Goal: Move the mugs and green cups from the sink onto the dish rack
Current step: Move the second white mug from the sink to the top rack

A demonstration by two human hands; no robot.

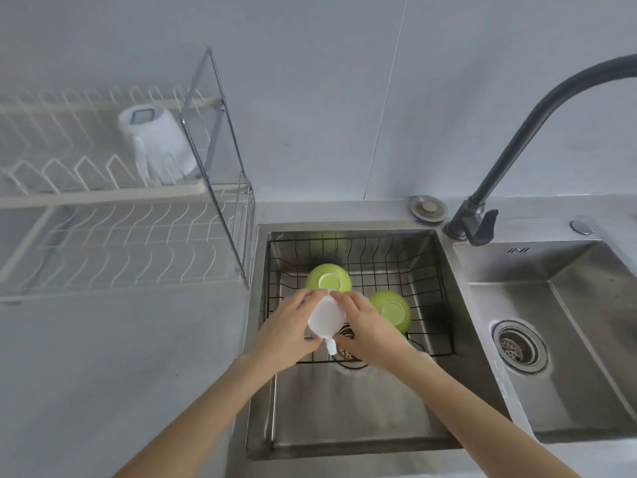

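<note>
A white mug [325,317] is held between my left hand [287,329] and my right hand [367,324] above the left sink basin [310,426], with its handle pointing toward me. Two green cups lie upside down in the black wire basket [427,298] inside that basin: one [329,278] just beyond the mug, the other [391,310] to its right, partly hidden by my right hand. Another white mug [157,143] rests upside down on the upper tier of the white dish rack [103,198] at the left.
A black faucet [510,160] arches over the divide between the basins. The right basin [568,305] has a round drain strainer [519,346]. The rack's lower wire tier [138,250] stands on the grey counter [103,374] beside the sink.
</note>
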